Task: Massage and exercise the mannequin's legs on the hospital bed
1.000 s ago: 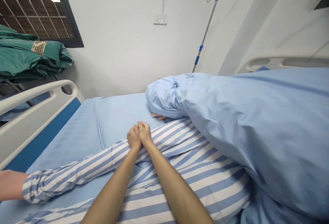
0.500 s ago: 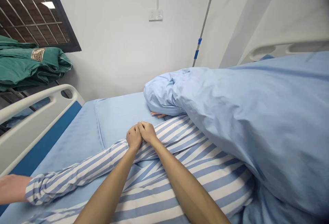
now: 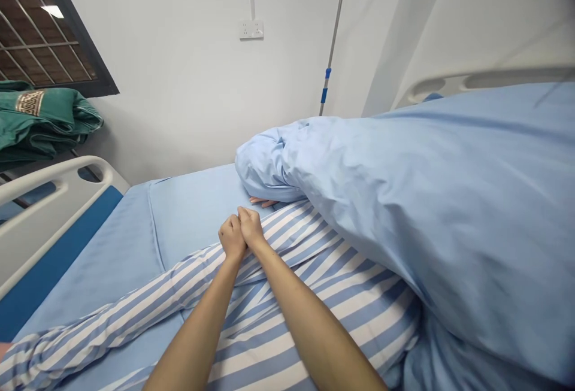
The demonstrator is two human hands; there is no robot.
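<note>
View swung rightward, bare ankle (image 3: pixel 3 351) left of the hands nearly cropped out, left hand (image 3: pixel 232 236) and right hand (image 3: pixel 250 227) clenched together, whether cloth is gripped cannot be told, held at a striped trouser leg's (image 3: pixel 148 304) far edge, blue quilt (image 3: pixel 404 187) heaped to their right.

Left hand (image 3: pixel 231 236), right hand (image 3: pixel 250 227), fists touching, on striped trouser leg (image 3: pixel 179 286), blue quilt (image 3: pixel 431 199) alongside

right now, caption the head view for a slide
Left hand and right hand, closed, meet over a striped trouser leg beside a blue cover.
</note>
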